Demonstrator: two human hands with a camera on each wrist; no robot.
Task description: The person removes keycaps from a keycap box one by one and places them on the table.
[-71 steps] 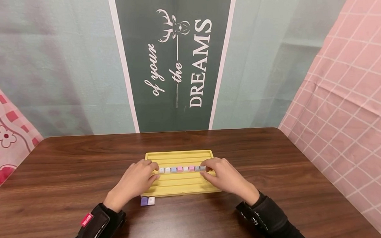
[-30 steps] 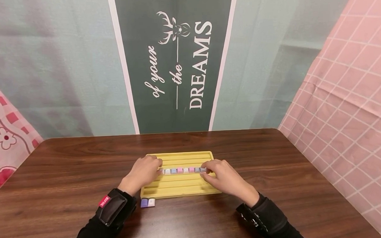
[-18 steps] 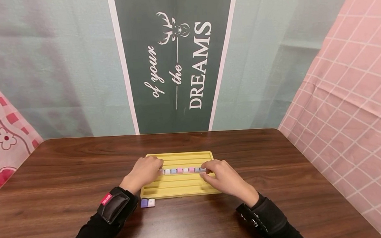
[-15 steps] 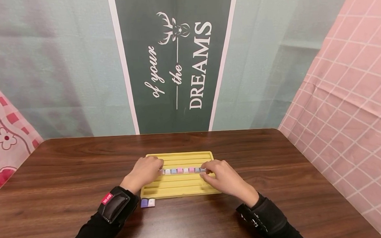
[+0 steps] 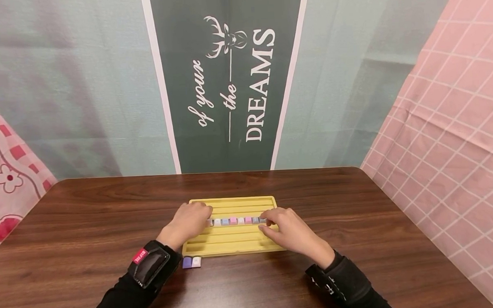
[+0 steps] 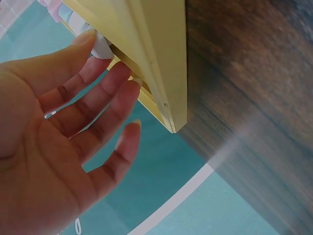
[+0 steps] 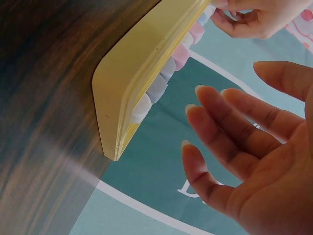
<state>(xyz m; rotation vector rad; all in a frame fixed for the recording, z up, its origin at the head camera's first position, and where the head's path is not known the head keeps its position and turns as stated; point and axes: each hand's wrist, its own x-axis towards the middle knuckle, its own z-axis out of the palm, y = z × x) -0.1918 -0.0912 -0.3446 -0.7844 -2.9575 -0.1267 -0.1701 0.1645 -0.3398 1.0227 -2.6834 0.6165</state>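
Note:
A yellow ridged tray (image 5: 237, 246) lies on the table with one row of pastel keycaps (image 5: 233, 221) along a middle groove. At the row's left end my left hand (image 5: 188, 223) pinches a white keycap (image 6: 102, 48) between thumb and index finger, as the left wrist view shows; its other fingers are loosely bent. From the head, that hand partly covers the keycap. My right hand (image 5: 291, 230) hovers over the tray's right end, fingers spread and relaxed. In the right wrist view a gap separates its fingertips from the pale end keycap (image 7: 141, 108).
A purple keycap (image 5: 187, 263) and a white keycap with a mark (image 5: 196, 262) sit side by side on the brown wooden table (image 5: 243, 290), just off the tray's front left corner. Behind the table hangs a green cloth (image 5: 230, 157); a pink checked cloth (image 5: 445, 133) hangs at the right.
Since the oldest frame, my left hand has moved right and slightly away from me, and its fingers have closed on the end keycap. My right hand has stayed almost still.

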